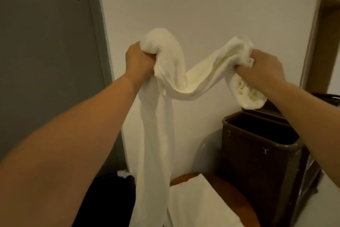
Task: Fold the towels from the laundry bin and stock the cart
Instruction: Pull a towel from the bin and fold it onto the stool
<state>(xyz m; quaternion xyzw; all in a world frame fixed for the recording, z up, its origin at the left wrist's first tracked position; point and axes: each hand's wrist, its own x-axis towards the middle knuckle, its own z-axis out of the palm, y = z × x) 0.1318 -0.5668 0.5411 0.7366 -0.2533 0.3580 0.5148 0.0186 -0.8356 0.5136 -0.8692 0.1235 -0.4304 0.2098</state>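
Observation:
A long white towel (158, 127) hangs bunched in front of the white wall. My left hand (138, 60) grips one bunched part of it at the upper left. My right hand (263, 68) grips another bunched part at the upper right. Between the hands the towel sags in a loop, and a long tail drops from my left hand down past the bottom of the view. A short end dangles below my right hand.
A dark brown bin (257, 153) with an open top stands at the lower right against the wall. A round wooden table (237, 197) below holds a folded white cloth (198, 204). A dark bin (110, 199) with something white in it is at lower left. A grey door (46, 61) is left.

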